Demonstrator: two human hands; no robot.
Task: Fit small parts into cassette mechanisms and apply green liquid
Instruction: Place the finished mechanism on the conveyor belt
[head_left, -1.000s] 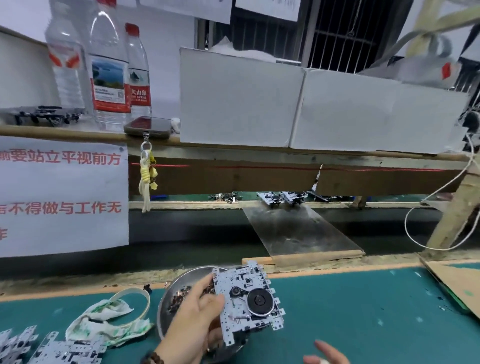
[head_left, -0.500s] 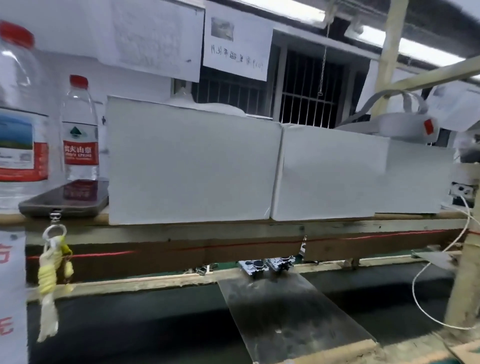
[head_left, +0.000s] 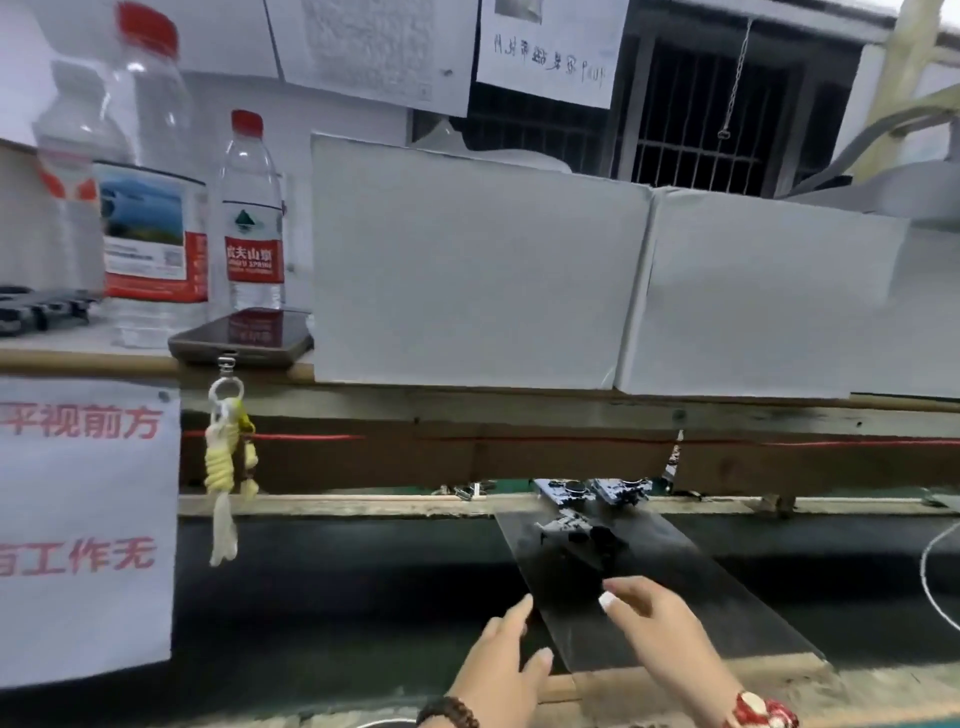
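Both hands were out over the near end of the clear ramp (head_left: 691, 587), holding nothing: left hand (head_left: 506, 670) with fingers loosely extended at the ramp's left edge, right hand (head_left: 660, 629) flat with fingers straight over the sheet. One cassette mechanism (head_left: 576, 535) lay on the ramp beyond the fingertips, apart from both hands; it was too blurred to tell which way up it lay. Two more mechanisms (head_left: 592, 491) sat at the far end by the wooden rail (head_left: 337, 504). Looked like the send-off step. To do it well: release flat and square to the ramp, clear of the side edges, and don't let it ram the two ahead.
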